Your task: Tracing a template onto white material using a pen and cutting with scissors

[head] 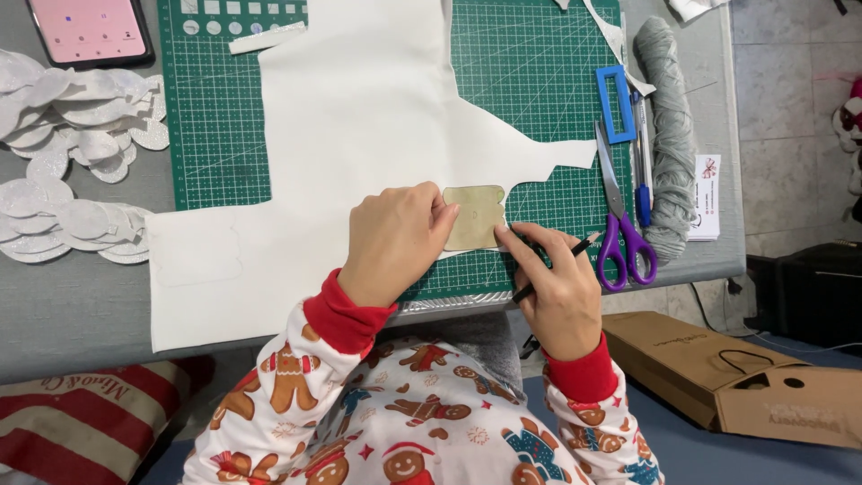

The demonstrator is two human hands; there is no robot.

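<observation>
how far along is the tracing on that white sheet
Done: the white sheet already has large pieces cut away, and a pile of silvery cut shapes lies left of the green mat. In hand: the left hand pins a tan template on the sheet while the right hand holds a pencil at its edge. Left: cutting; the purple scissors lie untouched.

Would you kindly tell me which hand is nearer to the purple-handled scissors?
The right hand, which holds a black pencil, lies just left of the purple-handled scissors. The left hand is farther left, beyond the tan template it presses down.
</observation>
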